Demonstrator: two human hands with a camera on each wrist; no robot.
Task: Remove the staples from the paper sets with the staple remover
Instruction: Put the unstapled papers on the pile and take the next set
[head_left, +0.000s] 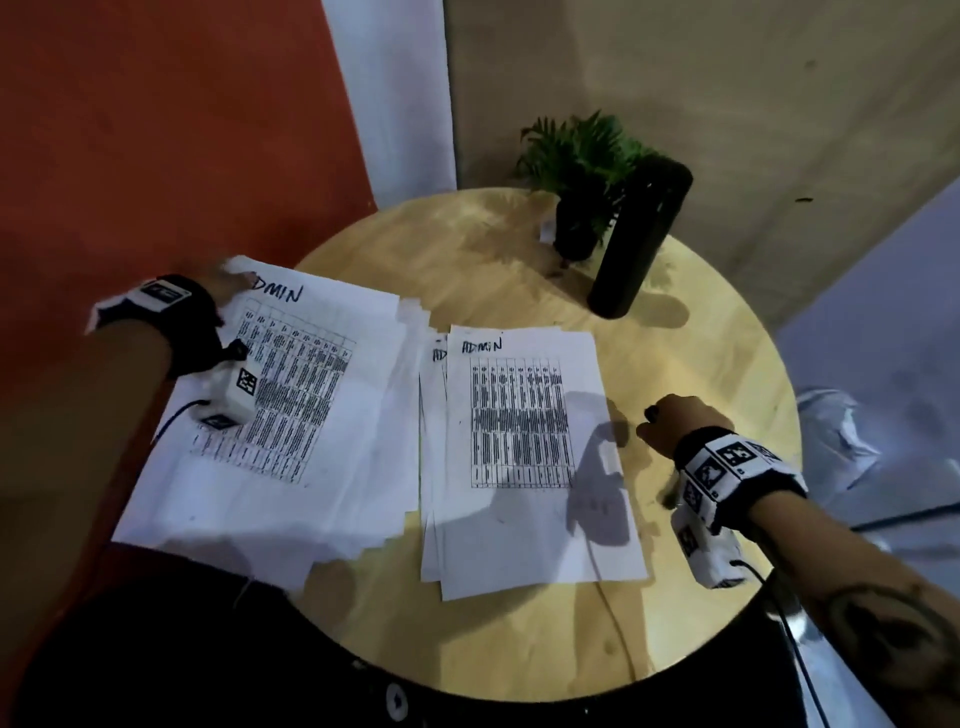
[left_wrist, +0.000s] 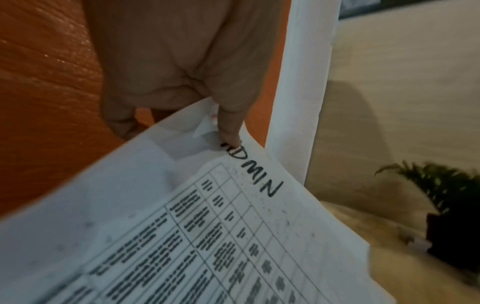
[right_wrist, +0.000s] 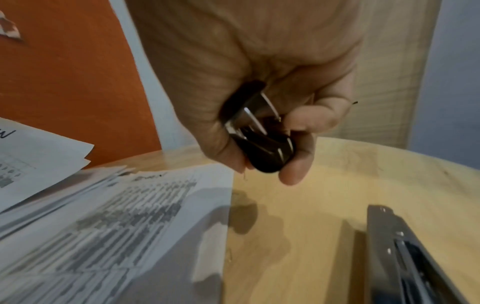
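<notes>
Two sets of printed sheets headed "ADMIN" lie on the round wooden table (head_left: 701, 338). The left paper set (head_left: 311, 415) (left_wrist: 182, 226) overhangs the table's left edge. My left hand (head_left: 228, 285) (left_wrist: 228, 131) pinches its far left corner, one finger on top by the heading, others behind the edge; that corner is creased and torn. The right paper stack (head_left: 519, 467) (right_wrist: 116, 226) lies flat. My right hand (head_left: 670, 421) (right_wrist: 285, 144) hovers just right of it over bare wood, gripping a black staple remover (right_wrist: 262, 148) with metal claws.
A potted plant (head_left: 576, 208) and a tall black cylinder (head_left: 639, 244) stand at the table's far side. A metal stapler-like tool (right_wrist: 405, 257) lies on the wood below my right wrist. A thin cable (head_left: 613, 613) crosses the near edge. An orange wall rises at the left.
</notes>
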